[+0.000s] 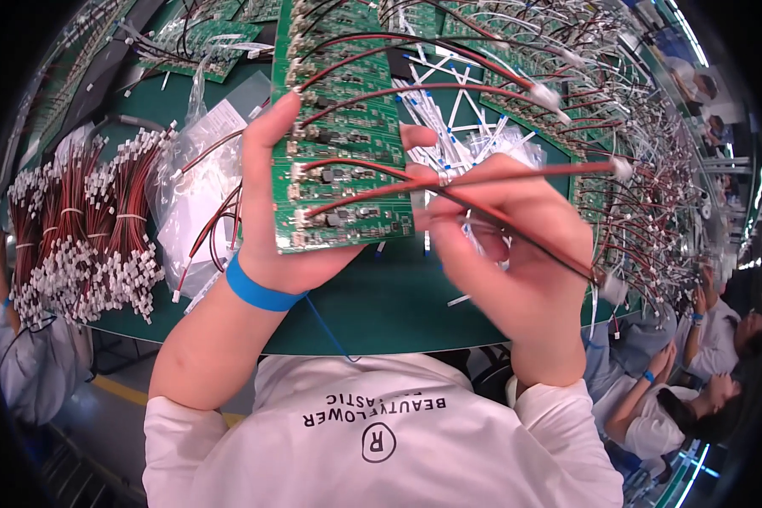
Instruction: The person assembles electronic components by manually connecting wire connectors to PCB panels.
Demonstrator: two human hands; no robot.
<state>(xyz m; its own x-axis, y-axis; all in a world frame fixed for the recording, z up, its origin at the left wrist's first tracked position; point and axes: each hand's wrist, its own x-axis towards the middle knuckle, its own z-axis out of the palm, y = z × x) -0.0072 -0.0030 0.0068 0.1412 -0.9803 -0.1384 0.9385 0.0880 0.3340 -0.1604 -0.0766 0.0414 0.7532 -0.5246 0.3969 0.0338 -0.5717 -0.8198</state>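
Observation:
My left hand grips a long green circuit board panel from beneath. Its thumb lies along the panel's left edge, and fingertips show past the right edge. Red-and-black wire leads with white plugs run from the panel's left side across to the right. My right hand is closed at the panel's lower right edge, thumb and forefinger brought together. Two of the leads pass in front of it. Whatever lies between those fingers is hidden and slightly blurred. A blue wrist strap with a thin cord circles my left wrist.
Bundled red-and-black leads lie at the left beside a clear plastic bag. White ribbon cables with blue ends are scattered behind the panel. More wired boards crowd the right and back of the green table. Other people sit at the right.

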